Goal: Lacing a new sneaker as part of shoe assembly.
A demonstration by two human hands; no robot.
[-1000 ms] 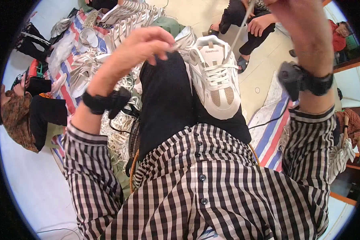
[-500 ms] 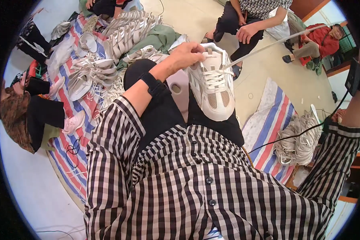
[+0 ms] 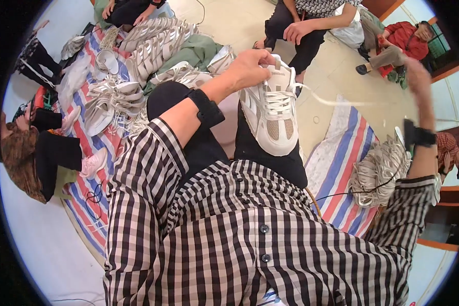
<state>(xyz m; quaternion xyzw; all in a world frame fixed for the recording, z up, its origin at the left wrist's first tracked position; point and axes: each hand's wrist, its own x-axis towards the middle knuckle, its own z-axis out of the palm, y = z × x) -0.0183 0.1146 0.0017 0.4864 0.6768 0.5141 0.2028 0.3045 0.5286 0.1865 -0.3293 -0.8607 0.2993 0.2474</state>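
Observation:
A white and beige sneaker (image 3: pixel 262 120) rests on my thigh, toe toward me, its upper part laced. My left hand (image 3: pixel 250 69) is closed on its collar beside the tongue. From the lacing, a loose white shoelace (image 3: pixel 336 102) trails off to the right in a slack, blurred curve. Raised at the far right, my right hand (image 3: pixel 419 79) is smeared by motion, so its fingers and anything in them cannot be made out. The lace fades from sight before reaching that hand.
Rows of white shoe uppers (image 3: pixel 160 51) and a green cloth (image 3: pixel 196 53) lie at the far left on a striped sheet (image 3: pixel 89 232). A bundle of pale laces (image 3: pixel 377 173) sits on another striped sheet (image 3: pixel 341 153) at right. Several people sit around, one straight ahead (image 3: pixel 316 28).
My right hand has swung inward and away from me, from the right edge. The shoelace, taut before, now hangs slack. My left hand still holds the sneaker, almost unmoved.

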